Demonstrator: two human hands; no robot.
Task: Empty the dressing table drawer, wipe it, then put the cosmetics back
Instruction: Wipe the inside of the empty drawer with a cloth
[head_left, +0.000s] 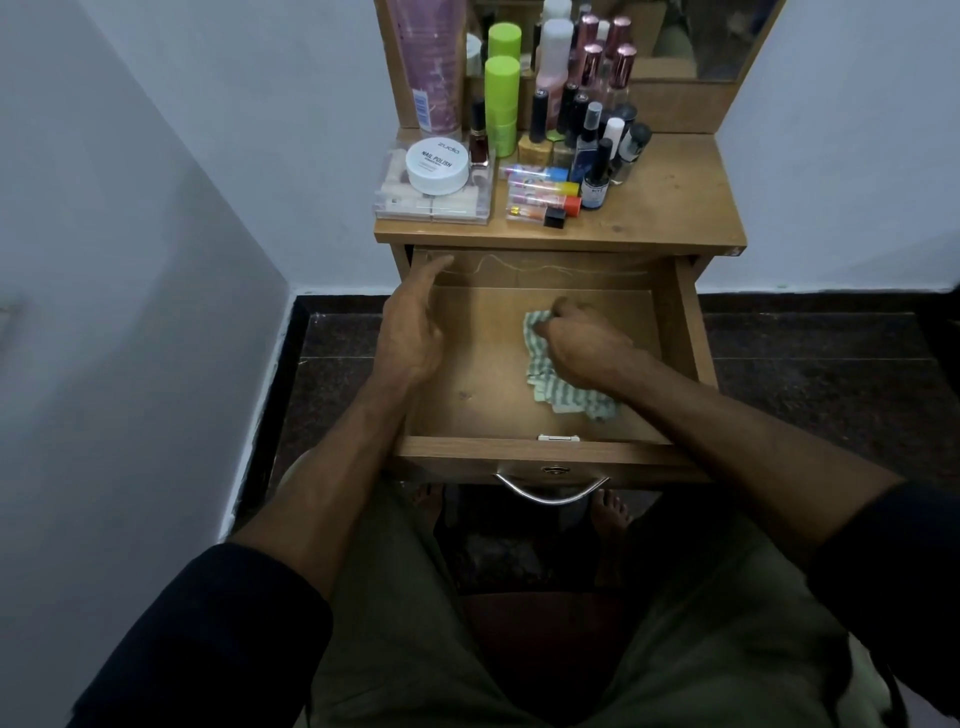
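The drawer (467, 384) of the dressing table (670, 208) is pulled fully out, and only a striped cloth (563, 389) is seen on its wooden floor, right of centre. The cloth is gripped by the right hand (582, 343), whose fingers are curled down onto its upper end. The left hand (413, 327) is held at the drawer's left wall with fingers loosely extended; whether the wall is actually touched cannot be told. The cosmetics are grouped on the tabletop: a white nail polish jar (436, 165) set on a clear box (431, 202), 2 green tubes (503, 88), several dark-capped bottles (597, 174) and 4 small tubes (540, 195) lying flat.
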